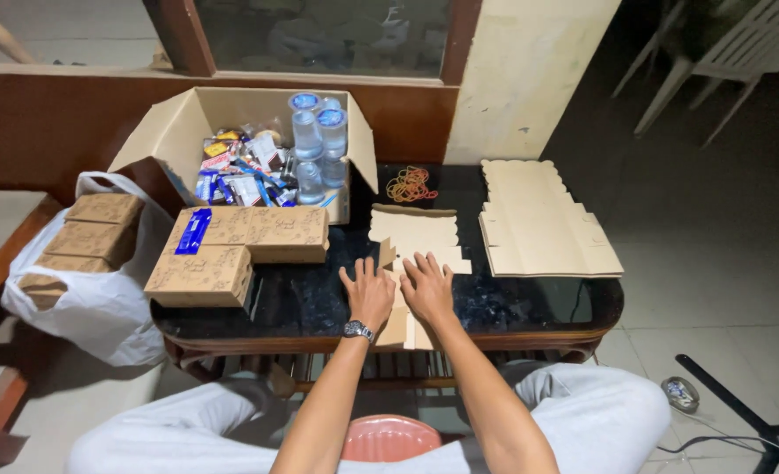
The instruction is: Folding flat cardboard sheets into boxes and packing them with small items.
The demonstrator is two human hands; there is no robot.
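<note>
On dark glossy table (310, 303) by tiled floor (705, 263), both hands (398, 290) flat, unclenched on cardboard blank (416, 233).

Open brown carton (188, 123) at table's back left, flaps up, holds small snack packets (236, 171) in mixed colours and clear water bottles (318, 140) with blue caps. In front: three closed brown printed boxes (232, 246) in an L, a blue wrapper (194, 231) lying on top. More of the same boxes (91, 233) in a white plastic bag (82, 307) left of the table. Stack of flat unfolded box blanks (543, 224) at right; one blank (416, 237) at centre
</note>
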